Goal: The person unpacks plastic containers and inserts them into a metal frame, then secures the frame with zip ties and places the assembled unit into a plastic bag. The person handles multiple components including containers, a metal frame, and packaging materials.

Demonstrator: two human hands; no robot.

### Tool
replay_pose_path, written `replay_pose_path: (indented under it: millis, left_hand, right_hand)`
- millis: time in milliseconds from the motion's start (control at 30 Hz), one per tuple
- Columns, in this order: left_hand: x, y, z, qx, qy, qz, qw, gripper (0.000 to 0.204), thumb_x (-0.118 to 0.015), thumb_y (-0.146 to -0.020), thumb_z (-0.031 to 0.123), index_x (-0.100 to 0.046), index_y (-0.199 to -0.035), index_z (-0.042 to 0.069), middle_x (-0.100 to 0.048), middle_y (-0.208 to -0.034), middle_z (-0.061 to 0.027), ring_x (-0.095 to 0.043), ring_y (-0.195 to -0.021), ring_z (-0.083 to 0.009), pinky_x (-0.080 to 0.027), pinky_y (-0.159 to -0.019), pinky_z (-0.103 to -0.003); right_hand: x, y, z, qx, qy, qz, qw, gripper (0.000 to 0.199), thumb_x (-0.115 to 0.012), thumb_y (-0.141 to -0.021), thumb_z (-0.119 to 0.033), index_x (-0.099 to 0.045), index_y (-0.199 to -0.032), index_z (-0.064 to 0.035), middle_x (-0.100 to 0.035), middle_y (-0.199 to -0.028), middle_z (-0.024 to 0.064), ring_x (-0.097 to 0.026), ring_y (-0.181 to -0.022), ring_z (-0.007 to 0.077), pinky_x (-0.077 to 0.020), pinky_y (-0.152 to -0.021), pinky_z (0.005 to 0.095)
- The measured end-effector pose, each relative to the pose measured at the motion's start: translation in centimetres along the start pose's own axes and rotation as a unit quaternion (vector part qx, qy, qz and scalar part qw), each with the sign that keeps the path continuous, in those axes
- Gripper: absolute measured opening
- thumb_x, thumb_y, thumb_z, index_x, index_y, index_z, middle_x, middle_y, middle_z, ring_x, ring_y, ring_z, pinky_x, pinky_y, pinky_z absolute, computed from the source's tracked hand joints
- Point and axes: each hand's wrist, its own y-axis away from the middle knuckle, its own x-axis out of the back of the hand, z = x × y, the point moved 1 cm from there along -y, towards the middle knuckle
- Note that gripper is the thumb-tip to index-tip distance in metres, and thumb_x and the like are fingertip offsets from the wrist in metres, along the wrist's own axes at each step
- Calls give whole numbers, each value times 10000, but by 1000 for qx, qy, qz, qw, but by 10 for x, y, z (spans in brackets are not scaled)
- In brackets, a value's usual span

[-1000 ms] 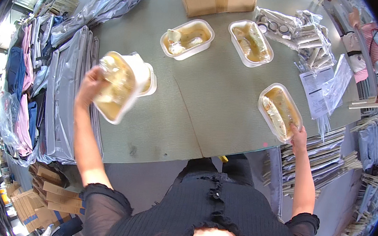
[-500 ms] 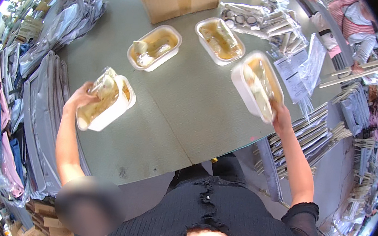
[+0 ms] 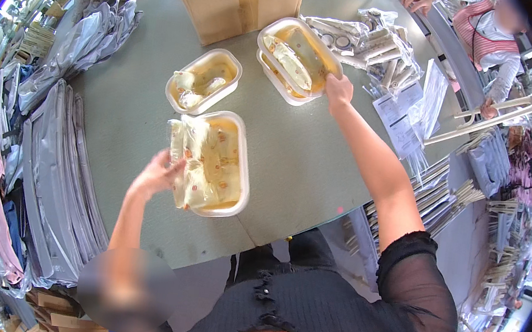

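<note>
A white plastic container (image 3: 241, 193) with an amber-stained inside lies near the table's front. Clear plastic packets with pale contents (image 3: 192, 164) hang over its left edge. Beside them is my left hand (image 3: 161, 172), its fingers spread at the packets' edge and slightly blurred. My right hand (image 3: 338, 94) grips the near right rim of another white container (image 3: 321, 54), which has a long pale packet (image 3: 291, 62) inside. That container sits tilted over a second white container (image 3: 273, 78), mostly hidden below it. Between the two groups, a smaller-looking white container (image 3: 227, 89) holds pale packets.
An open cardboard box (image 3: 231, 11) stands at the back. Bagged tubes and rings (image 3: 384, 48) and printed sheets (image 3: 396, 118) lie at the right. Grey folded fabric (image 3: 60, 162) is stacked at the left. Beyond the table, another person (image 3: 484, 40) stands near white rods.
My right hand has carried its container left and away from me, over the far one. My left hand and its container have moved right; that hand's fingers now sit outside the rim by the packets.
</note>
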Motion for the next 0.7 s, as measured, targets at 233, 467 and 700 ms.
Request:
replay_pose_path:
  millis: [233, 467, 700]
  left_hand:
    - [63, -147, 72, -173, -195, 272, 926, 828, -661, -791, 514, -386, -1364, -17, -405, -1390, -208, -402, -1300, -299, -364, -1047, -410]
    - [46, -135, 5, -87, 90, 149, 981, 713, -728, -758, 141, -360, -1358, 28, -627, -1103, -151, -644, -974, -238, -522, -825, -347]
    - [-18, -14, -142, -7, 282, 76, 956, 743, -709, -808, 117, -235, -1380, 108, -510, -1235, -159, -574, -1076, -283, -550, -754, -456]
  right_hand:
    - [-6, 48, -24, -207, -338, -214, 893, 532, -497, -826, -179, -350, -1310, -17, -417, -1309, 158, -503, -1113, 341, -463, -899, 598]
    - [31, 72, 34, -238, -310, -225, 893, 442, -387, -857, -69, -357, -1297, -37, -477, -1199, 150, -559, -1044, 297, -527, -848, 525]
    - [92, 228, 95, -307, -378, -125, 864, 507, -484, -854, -80, -295, -1323, -114, -479, -1214, 109, -519, -1114, 224, -544, -817, 417]
